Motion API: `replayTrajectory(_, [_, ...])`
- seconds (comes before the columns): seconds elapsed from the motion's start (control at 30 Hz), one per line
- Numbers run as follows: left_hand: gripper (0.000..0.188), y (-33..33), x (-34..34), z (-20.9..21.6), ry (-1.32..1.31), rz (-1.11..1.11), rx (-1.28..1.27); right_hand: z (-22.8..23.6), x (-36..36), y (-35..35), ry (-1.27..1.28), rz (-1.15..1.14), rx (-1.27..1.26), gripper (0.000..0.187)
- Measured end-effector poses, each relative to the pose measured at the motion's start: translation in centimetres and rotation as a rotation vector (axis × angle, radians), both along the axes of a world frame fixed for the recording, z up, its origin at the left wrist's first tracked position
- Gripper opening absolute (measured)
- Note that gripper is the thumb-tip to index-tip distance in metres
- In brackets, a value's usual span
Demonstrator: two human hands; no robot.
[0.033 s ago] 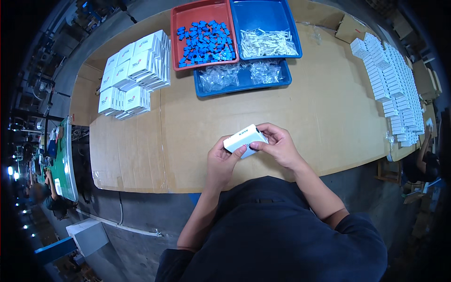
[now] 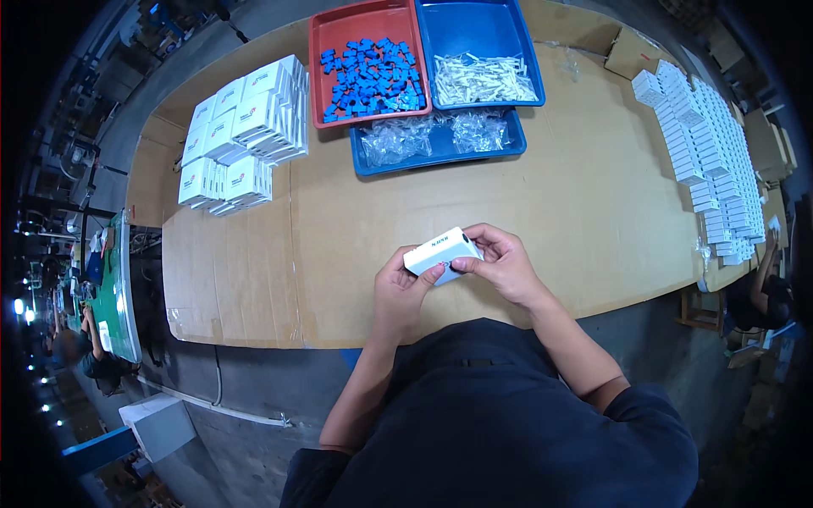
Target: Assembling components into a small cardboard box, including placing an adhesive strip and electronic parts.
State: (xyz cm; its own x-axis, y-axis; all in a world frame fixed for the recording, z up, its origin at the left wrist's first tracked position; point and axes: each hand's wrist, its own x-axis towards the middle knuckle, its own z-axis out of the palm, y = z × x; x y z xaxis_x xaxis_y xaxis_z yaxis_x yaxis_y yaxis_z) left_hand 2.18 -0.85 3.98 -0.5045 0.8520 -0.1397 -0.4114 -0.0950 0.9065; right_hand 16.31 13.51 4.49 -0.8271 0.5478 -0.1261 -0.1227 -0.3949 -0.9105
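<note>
A small white cardboard box (image 2: 442, 252) is held between my two hands, tilted, above the near middle of the table. Dark print runs along its upper narrow side, and a dark spot shows at its right end. My left hand (image 2: 402, 284) grips the left end, thumb pressed on the broad face. Fingers of my right hand (image 2: 506, 267) curl round the right end, its thumb on the same face. Both hands cover parts of the box, so its underside is hidden.
White boxes (image 2: 241, 127) stand stacked at the left. Behind lie a red tray (image 2: 364, 21) of blue parts, a blue tray (image 2: 466, 30) of white pieces and a lower blue tray (image 2: 440, 161) of clear bags. Rows of small white boxes (image 2: 707, 157) line the right.
The white box has tipped very slightly in my hands, its printed narrow side turned a little more into view. Both hands keep their grip.
</note>
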Motion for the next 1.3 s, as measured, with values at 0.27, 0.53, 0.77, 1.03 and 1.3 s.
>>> replayTrajectory(0.27, [0.025, 0.0, -1.1, 0.0, 0.011, -0.124, -0.057, -0.5, 0.3, -0.1, 0.0, -0.013, -0.03, 0.029])
replayTrajectory(0.53, [0.027, 0.4, -0.7, -0.3, 0.052, -0.152, -0.044, 1.4, 0.3, 1.2, -0.117, 0.036, 0.046, 0.027])
replayTrajectory(0.77, [0.032, 0.4, -1.2, 0.6, 0.037, -0.167, -0.176, -0.2, -0.3, 0.4, -0.106, -0.056, -0.043, 0.028])
replayTrajectory(1.03, [0.034, 0.2, -1.6, -1.8, -0.035, -0.047, -0.151, -0.6, -0.9, -0.1, -0.05, -0.082, -0.059, 0.042])
replayTrajectory(1.3, [0.035, -0.2, -2.5, -2.2, -0.056, -0.066, -0.194, -2.9, 0.1, -1.0, -0.096, -0.048, -0.052, 0.046])
